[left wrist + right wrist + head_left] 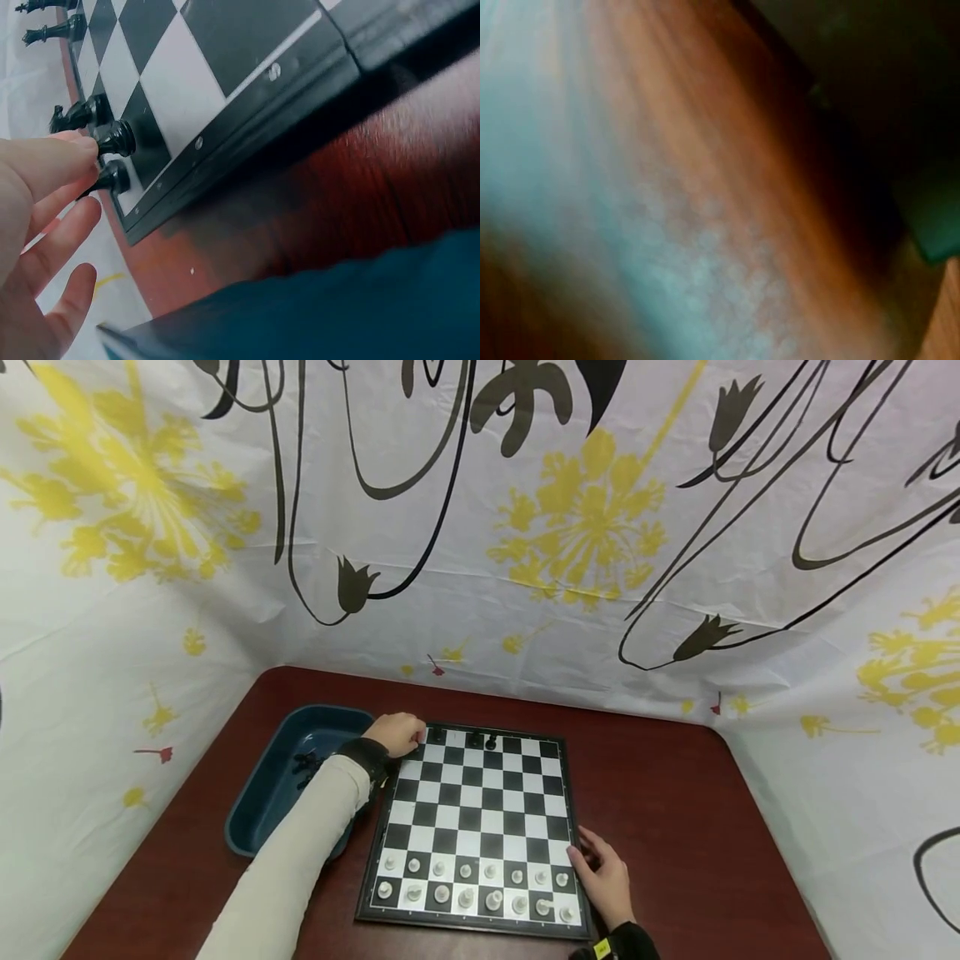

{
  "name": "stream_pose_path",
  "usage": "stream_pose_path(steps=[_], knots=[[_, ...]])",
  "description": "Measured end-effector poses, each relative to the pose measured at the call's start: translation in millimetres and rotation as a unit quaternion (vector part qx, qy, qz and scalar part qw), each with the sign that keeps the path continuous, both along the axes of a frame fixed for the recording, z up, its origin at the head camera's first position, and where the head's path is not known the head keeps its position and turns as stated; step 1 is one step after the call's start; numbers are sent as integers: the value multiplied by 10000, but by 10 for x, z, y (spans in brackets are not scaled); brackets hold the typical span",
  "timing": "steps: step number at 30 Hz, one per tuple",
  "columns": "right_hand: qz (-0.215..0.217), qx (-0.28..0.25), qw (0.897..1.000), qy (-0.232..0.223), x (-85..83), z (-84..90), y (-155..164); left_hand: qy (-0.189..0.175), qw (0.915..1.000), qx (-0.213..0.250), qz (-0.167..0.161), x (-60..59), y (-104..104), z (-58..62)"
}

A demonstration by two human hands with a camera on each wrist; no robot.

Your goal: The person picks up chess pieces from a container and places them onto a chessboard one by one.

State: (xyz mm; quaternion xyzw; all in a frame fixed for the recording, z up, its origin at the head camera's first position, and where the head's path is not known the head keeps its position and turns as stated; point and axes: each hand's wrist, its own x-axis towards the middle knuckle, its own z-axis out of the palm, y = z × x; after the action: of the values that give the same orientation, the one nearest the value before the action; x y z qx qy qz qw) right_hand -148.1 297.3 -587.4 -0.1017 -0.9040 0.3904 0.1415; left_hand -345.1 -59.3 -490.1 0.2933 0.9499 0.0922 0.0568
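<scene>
My left hand (397,734) reaches over the far left corner of the chessboard (471,793). In the left wrist view its thumb and finger pinch a black chess piece (118,138) by the upper part, which they hide; the ringed base is on a dark square. Close by are a black knight (76,115) and another black piece (114,178) in the corner, partly behind the fingers. Further along the far row stands a crowned black piece (56,31). My right hand (606,878) rests at the board's near right edge, thumb against the rim and fingers loosely bent.
Two rows of white pieces (465,897) stand along the near side of the board. Left of it, a blue tray (247,810) partly under the left arm holds several black pieces (306,763). A patterned cloth (450,635) hangs behind the reddish-brown table (675,793). The right wrist view is blurred.
</scene>
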Motion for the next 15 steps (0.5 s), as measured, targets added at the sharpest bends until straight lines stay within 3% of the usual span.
stream_pose_path(steps=[15], knots=[[7,108,9999,92,-6,-7,-1,-79,9999,-95,28,19,20,-38]])
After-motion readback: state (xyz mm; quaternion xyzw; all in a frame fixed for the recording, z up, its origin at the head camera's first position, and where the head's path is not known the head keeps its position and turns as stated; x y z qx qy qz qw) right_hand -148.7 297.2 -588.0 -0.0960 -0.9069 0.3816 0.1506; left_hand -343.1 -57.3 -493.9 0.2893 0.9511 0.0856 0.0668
